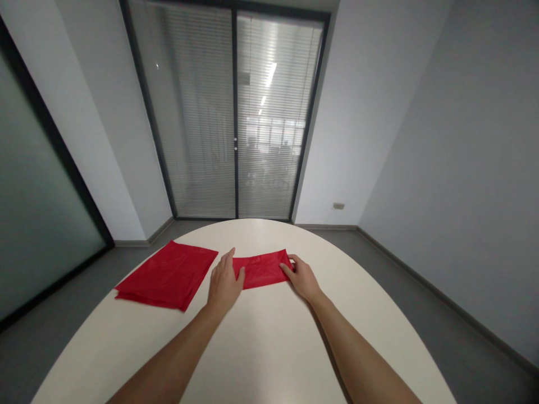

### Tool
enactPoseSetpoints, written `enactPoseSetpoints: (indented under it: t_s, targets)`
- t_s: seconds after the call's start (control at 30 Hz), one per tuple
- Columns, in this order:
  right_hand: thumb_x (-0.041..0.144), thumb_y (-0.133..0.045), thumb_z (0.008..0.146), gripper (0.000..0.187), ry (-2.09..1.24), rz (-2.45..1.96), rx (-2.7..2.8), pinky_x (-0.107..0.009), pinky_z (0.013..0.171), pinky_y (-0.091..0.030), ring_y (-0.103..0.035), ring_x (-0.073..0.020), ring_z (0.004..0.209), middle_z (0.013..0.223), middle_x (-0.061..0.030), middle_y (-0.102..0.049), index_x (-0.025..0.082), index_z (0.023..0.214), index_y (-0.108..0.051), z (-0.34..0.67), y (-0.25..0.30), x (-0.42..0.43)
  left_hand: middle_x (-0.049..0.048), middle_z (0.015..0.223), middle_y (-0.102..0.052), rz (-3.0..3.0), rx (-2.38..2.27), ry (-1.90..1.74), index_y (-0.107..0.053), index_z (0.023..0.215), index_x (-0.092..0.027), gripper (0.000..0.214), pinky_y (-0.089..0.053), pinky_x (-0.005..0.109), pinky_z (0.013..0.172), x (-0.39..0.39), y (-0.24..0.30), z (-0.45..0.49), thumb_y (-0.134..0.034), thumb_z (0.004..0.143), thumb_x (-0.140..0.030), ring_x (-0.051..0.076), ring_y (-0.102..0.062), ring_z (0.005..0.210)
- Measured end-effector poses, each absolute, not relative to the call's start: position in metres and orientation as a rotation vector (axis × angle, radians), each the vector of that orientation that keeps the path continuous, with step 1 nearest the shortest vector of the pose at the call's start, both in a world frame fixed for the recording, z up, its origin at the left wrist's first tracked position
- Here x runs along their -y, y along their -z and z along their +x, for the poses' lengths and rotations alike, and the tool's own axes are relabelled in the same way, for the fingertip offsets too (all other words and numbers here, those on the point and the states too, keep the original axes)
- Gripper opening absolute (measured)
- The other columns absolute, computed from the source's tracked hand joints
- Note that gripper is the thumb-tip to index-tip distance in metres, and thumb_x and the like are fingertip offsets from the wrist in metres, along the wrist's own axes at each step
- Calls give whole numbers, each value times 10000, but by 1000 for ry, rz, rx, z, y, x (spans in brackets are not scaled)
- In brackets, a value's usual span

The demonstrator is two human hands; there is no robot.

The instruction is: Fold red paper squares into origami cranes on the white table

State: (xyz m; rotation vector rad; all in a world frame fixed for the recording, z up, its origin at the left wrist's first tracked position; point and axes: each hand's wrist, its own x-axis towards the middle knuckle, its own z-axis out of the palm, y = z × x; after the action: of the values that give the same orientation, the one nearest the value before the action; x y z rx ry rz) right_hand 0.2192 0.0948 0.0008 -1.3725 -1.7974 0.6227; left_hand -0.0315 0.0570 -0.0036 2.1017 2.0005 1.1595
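A thin, creased red sheet (263, 270), folded into a narrow strip, lies across the white table in front of me. I cannot tell whether it is plastic or cloth. At its left end is my left hand (223, 283), fingers stretched out and thumb apart, the thumb tip by the strip's lower left part. My right hand (304, 278) pinches the right end, thumb on top and fingers behind the edge, which tilts up slightly. To the left of my left hand lies a flat pile of similar red sheets (168, 275), its lower edges showing more than one layer.
The round white table (261, 348) has a curved edge on both sides. Beyond it stand glass doors with blinds (202, 123), and a wall socket (338, 206) sits low on the white wall. A frosted glass panel (37, 196) is at the left.
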Motion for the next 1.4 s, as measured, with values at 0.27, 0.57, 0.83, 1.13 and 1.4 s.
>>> enactPoseSetpoints:
  t_s: [0.27, 0.57, 0.83, 1.13, 1.4]
  targets:
    - [389, -560, 925, 440, -560, -1389, 1832, -353, 725, -536, -702, -232, 790, 965, -75, -754, 188, 1316, -556, 219, 2, -96, 129, 1637, -318, 2462, -1626, -746, -435, 1503, -157, 561, -259, 525, 1232, -46, 4, -21, -483, 962, -298, 300, -263, 1525]
    - [355, -418, 1011, 501, -188, -1195, 2223, -455, 1194, -333, -419, -255, 1431, 1569, -120, -436, 186, 1476, -498, 189, -16, -68, 115, 1602, -387, 2519, -1522, -560, -439, 1510, -178, 555, -281, 517, 1229, -43, 1, -20, -451, 989, -368, 281, -334, 1498]
    - [541, -354, 1017, 683, -359, -1559, 2432, -508, 1250, -149, -212, -310, 1537, 1642, -135, -270, 133, 1565, -352, 180, -14, -58, 150, 1576, -419, 2493, -1660, -539, -471, 1482, -116, 558, -302, 502, 1219, -44, 3, -16, -357, 1033, -427, 295, -353, 1487]
    - [479, -396, 988, 662, -297, -1741, 2261, -580, 1233, -123, -227, -309, 1533, 1636, -123, -298, 133, 1552, -377, 183, -13, -64, 173, 1587, -387, 2400, -1974, -457, -452, 1486, -80, 552, -252, 565, 1215, -38, 0, -11, -368, 1010, -347, 313, -345, 1489]
    - [424, -470, 968, 610, -267, -1664, 2222, -604, 1218, -142, -291, -332, 1504, 1611, -159, -353, 138, 1506, -454, 185, -11, -63, 128, 1514, -519, 2561, -1677, -627, -552, 1418, -159, 500, -326, 487, 1193, -38, -1, -14, -503, 940, -295, 285, -460, 1413]
